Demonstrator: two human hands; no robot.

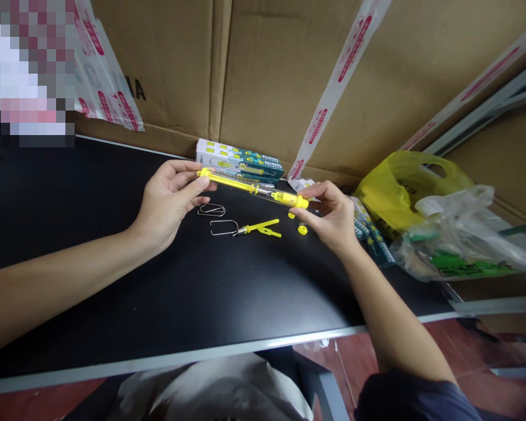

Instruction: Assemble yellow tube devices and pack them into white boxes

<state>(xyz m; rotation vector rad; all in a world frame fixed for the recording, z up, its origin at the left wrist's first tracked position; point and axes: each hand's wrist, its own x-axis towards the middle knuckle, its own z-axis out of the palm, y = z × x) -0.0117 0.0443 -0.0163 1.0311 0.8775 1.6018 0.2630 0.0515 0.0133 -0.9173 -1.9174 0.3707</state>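
Note:
Between my two hands a clear tubular spring scale [236, 183] with yellow end parts is held up above the table, sloping slightly down to the right. The fingers of my left hand [170, 202] close round its left end. At the other end, my right hand [331, 213] pinches the yellow cap between thumb and fingers. Below on the table lie a bent wire hook [211, 209], a second wire hook [223, 228] by a yellow rod with a metal spring end [258, 225], a flat yellow piece [269, 233] and a small yellow cap [303, 230].
Printed spring-scale boxes [241, 161] stand at the back against a large taped cardboard carton [280, 76]. To the right are another box [379, 245], a yellow plastic bag [403, 181] and a clear bag [464, 245]. The black table [166, 316] has a pale front edge.

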